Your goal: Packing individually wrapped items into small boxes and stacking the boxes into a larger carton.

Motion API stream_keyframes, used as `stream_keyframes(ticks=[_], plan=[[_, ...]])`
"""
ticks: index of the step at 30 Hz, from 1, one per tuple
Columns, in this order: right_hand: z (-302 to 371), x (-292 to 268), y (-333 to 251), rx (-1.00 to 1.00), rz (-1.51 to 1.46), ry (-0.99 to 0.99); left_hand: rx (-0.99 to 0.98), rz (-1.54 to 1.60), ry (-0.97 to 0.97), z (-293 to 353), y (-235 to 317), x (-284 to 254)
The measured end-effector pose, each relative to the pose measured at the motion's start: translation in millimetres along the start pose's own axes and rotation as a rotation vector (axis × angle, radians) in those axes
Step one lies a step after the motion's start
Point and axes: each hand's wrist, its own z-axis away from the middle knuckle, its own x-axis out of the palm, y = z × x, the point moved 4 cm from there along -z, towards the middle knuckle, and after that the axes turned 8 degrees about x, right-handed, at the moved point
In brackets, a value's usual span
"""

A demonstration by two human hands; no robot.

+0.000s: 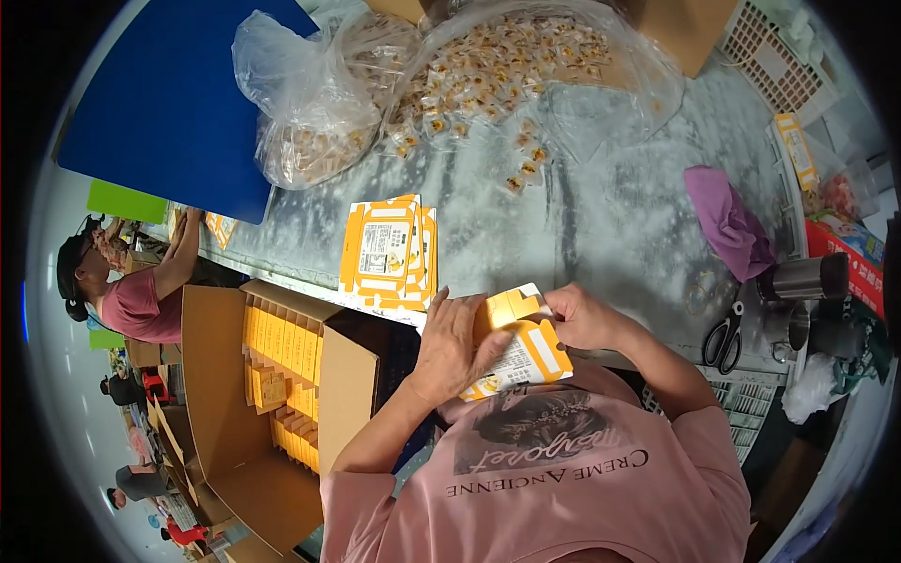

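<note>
Just in front of my chest I hold a yellow and white folding carton [530, 355], partly unfolded, with its flaps standing up. My left hand [450, 345] grips its left side, the thumb lying across the printed panel. At its upper right my right hand [579, 316] pinches the edge by the flaps; those fingertips are partly hidden. Beyond my left hand, a stack of flat carton blanks [387, 246] in the same colours lies on the table. To the left stands an open cardboard box [246, 469] with rows of yellow cartons [283, 340] inside.
Clear plastic bags [324, 108] and a heap of small wrapped pieces [507, 70] cover the table's far side. A purple cloth [725, 223], black scissors [723, 343] and a metal cup [807, 279] lie right. A blue panel [169, 103] and a co-worker [141, 300] are left.
</note>
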Motion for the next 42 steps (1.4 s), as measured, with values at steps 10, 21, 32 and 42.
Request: stream_keyframes(ticks=[10, 21, 32, 42], plan=[[-25.2, -4.9, -25.4, 0.075, 0.383, -0.072, -0.128, 0.03, 0.101, 29.1, 6.7, -22.0], [1.2, 26.7, 3.1, -0.195, 0.115, 0.633, -0.464, 0.417, 0.417, 26.6, -4.1, 42.1], [17.1, 19.5, 7.0, -0.152, 0.189, 0.575, -0.469, 0.437, 0.355, 22.7, -12.0, 32.8], [10.1, 8.6, -38.9, -0.415, 0.515, 0.56, -0.383, 0.416, 0.465, 13.5, -14.5, 24.2]])
